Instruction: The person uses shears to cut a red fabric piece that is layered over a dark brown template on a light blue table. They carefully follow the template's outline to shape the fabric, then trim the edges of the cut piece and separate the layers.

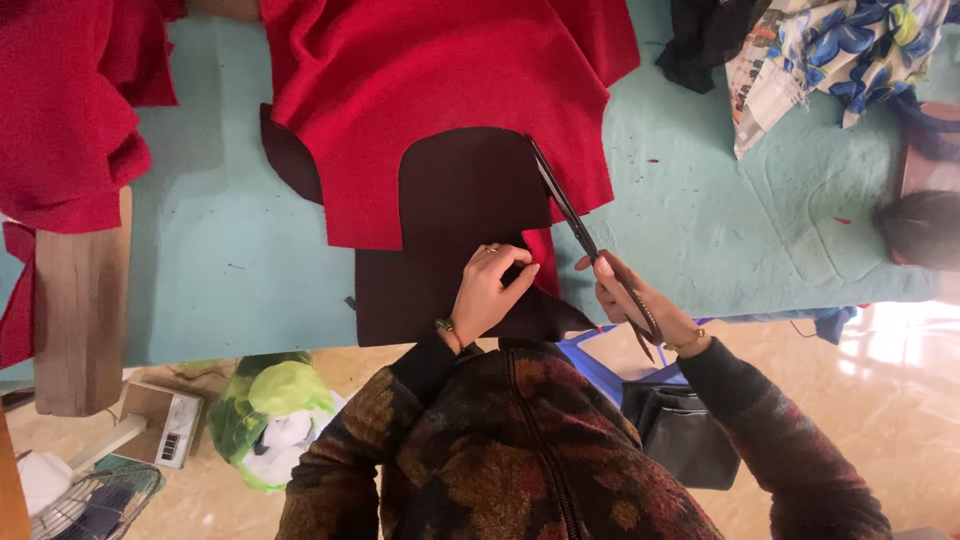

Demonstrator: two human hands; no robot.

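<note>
Left hand pressed flat-ish on dark pattern piece, fingertips curled down, pinning it; not grasping anything. Right hand clenched round handles of scissors, blades slightly apart, tips up along right edge of dark pattern piece. Dark pattern piece lying on top of red fabric, lower part hanging toward near edge of teal table.

Handling, judged: red fabric soft, fleecy, limp, light; likely to bunch or creep under blades, so best held flat close beside the cut line, right of dark pattern piece. Dark pattern piece thin, somewhat stiffer, prone to sliding on the fleece unless pressed down. Scissors rigid, heavy-looking, sharp; held by handles only.

Counts: scissors one. Dark pattern pieces one in hand, plus second dark shape peeking out left of it. Red fabric one under dark pattern piece, second red heap far left of it. Patterned blue cloth one, far right and above. Black cloth one, beside that. Wooden board one, left. Green bag one, below-left on floor. Fan one, farther left. Black bag one, below-right. Another person's head at far right.
</note>
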